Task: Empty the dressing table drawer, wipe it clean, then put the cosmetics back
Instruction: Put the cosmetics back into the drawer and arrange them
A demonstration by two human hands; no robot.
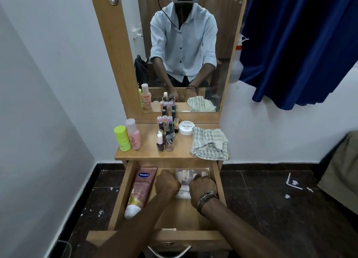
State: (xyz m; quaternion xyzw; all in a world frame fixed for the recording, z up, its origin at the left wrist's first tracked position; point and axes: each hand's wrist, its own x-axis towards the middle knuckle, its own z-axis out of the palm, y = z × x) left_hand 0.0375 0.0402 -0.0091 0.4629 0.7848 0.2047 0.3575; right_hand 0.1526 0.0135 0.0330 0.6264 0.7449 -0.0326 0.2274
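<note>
The wooden drawer [120, 199] stands pulled out below the dressing table top [147, 153]. A pink Vaseline tube [140, 190] lies along its left side. A clear packet of white items [190, 175] lies at the drawer's back right. My left hand [167, 184] and my right hand [202, 187] are both inside the drawer with fingers curled, gripping the near end of that packet between them. On the top stand a green bottle [122, 138], a pink bottle [133, 134], several nail polish bottles [165, 135], a white nail polish remover tub [186, 127] and a checked cloth [210, 145].
A mirror [182, 50] rises behind the table top and reflects the person. A blue curtain [302, 44] hangs at the right, with a white spray bottle [237, 64] beside the mirror frame. Dark floor tiles [271, 209] carry scraps of paper. White walls close in on the left.
</note>
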